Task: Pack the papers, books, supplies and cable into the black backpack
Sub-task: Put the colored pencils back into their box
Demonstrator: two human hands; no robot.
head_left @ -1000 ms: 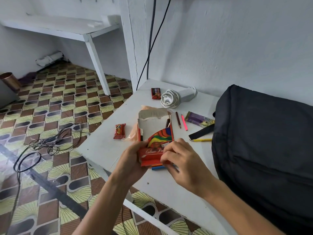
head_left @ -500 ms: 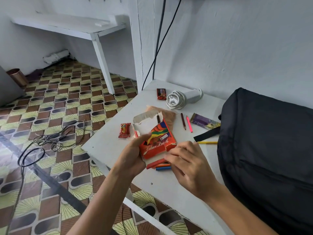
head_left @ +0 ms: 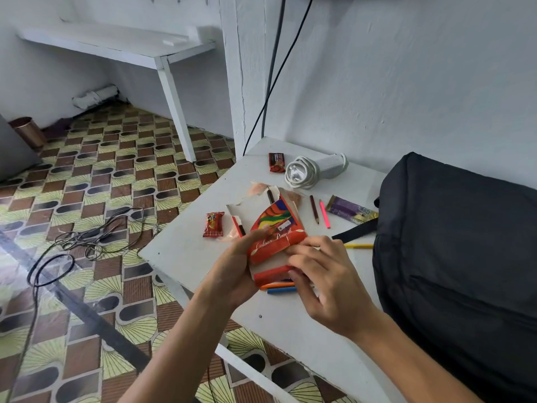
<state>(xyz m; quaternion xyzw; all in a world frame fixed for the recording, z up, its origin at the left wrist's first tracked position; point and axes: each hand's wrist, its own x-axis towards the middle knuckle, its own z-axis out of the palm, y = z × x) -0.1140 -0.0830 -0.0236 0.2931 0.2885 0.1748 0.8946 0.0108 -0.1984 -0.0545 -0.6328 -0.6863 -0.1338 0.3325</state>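
A torn red colour-pencil box (head_left: 274,228) is held above the white table (head_left: 186,251). My left hand (head_left: 232,271) grips its left side, thumb on the front. My right hand (head_left: 322,277) pinches the box's lower right edge and bottom flap. Orange and blue pencils (head_left: 280,287) stick out under the box. A brown pencil (head_left: 314,209), a pink pencil (head_left: 325,214) and a yellow pencil (head_left: 359,246) lie on the table. The black backpack (head_left: 459,257) lies on the right. A coiled white cable with its power strip (head_left: 308,170) sits near the wall.
Two red snack wrappers (head_left: 213,224) (head_left: 276,162) and a purple wrapper (head_left: 350,213) lie on the table. Black cables (head_left: 96,234) are tangled on the patterned floor at left. A white shelf (head_left: 122,45) stands at the back. A copper cup (head_left: 27,132) is at far left.
The box has tilted to the right and shifted lower in my hands. My right hand has moved back up onto its lower edge, and the bottom flap now shows open.
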